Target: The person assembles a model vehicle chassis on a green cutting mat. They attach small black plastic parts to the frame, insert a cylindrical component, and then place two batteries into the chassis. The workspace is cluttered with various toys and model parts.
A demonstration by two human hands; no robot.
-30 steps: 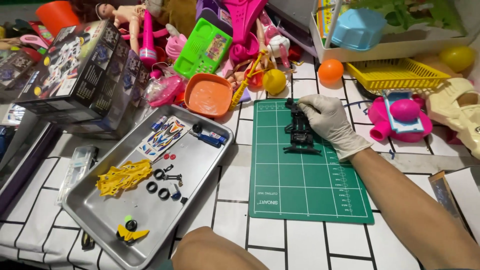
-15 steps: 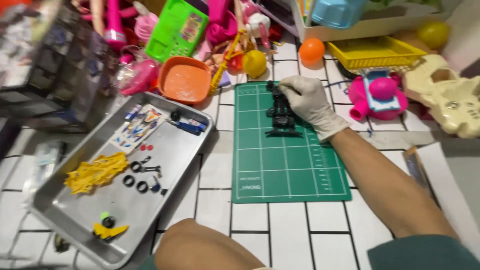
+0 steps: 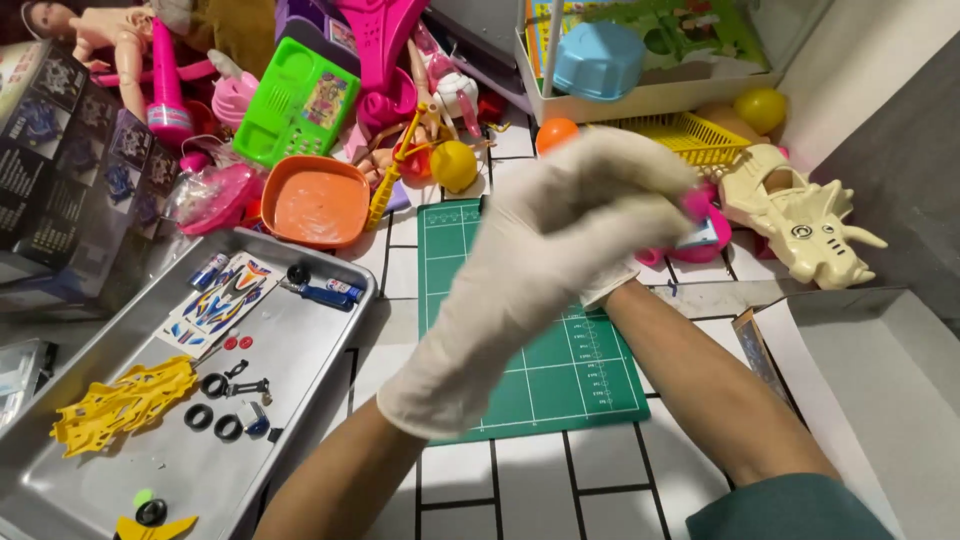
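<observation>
White tiles with dark grout cover the table [image 3: 500,490], and toys crowd its far edge. At my left lies a metal tray [image 3: 300,350], shallow and dull grey; in it sit a yellow plastic frame [image 3: 120,405], three small black tyres [image 3: 215,405], a sticker sheet [image 3: 215,300], a blue motor [image 3: 328,293] and a yellow and green bit near the front rim. Behind the tray stands an orange bowl [image 3: 315,205], smooth and square with rounded corners. A yellow basket [image 3: 690,135] of plastic mesh stands further right, next to a white box [image 3: 650,95] holding a blue cup [image 3: 598,58]. My left hand [image 3: 530,270], in a thin white glove, is raised over the green mat [image 3: 570,380] and blocks most of it; its fingers curl loosely inward, and I cannot tell whether they grip anything. My right hand [image 3: 610,285] is almost wholly hidden behind the left, only a strip of gloved wrist showing, so I cannot tell how its fingers stand. A pink toy [image 3: 700,230] peeks out just past my knuckles. A cream dinosaur skull [image 3: 800,225] lies right of it, and grey cardboard [image 3: 880,380] sits by my right arm. A green toy phone [image 3: 295,100] and a yellow ball [image 3: 453,165] lie beyond the bowl.
</observation>
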